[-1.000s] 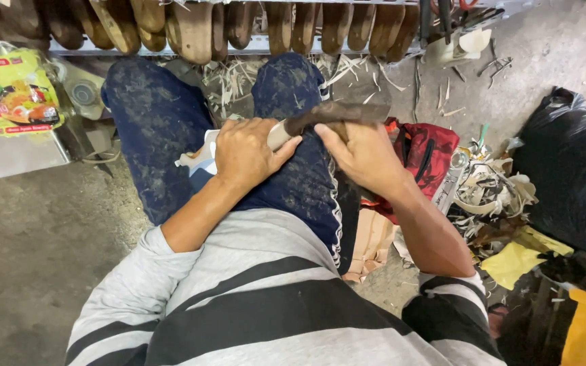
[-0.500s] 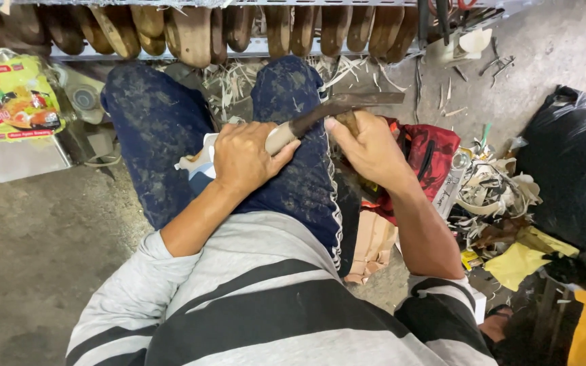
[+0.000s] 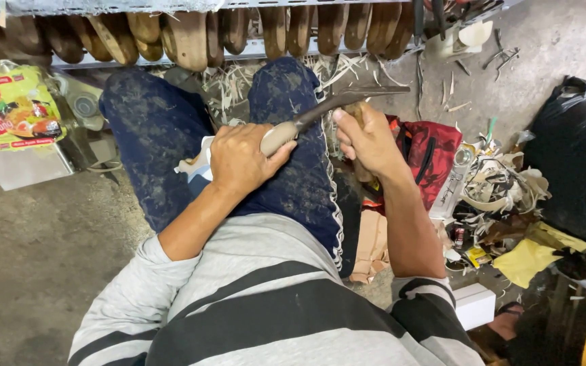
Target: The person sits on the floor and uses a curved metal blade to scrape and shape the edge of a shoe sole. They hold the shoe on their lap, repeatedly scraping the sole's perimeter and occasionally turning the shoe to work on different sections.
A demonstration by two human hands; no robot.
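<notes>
A pale-handled, dark-bladed carving knife (image 3: 320, 115) is clenched in the left hand (image 3: 242, 163), its far blade pinched by the right hand (image 3: 367, 139), mid-shaving; a steady pull seems needed

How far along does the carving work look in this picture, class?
Done: wood shavings litter the floor, and a row of shaped wooden pieces hangs on the rack. In hand: the left hand grips a long knife by its pale handle, while the right hand holds a small wooden piece against the blade. Left: its final shape cannot be judged.

Bare floor (image 3: 28, 271) open left; scrap pile (image 3: 503, 190), black bag (image 3: 578, 156) crowd right.
</notes>
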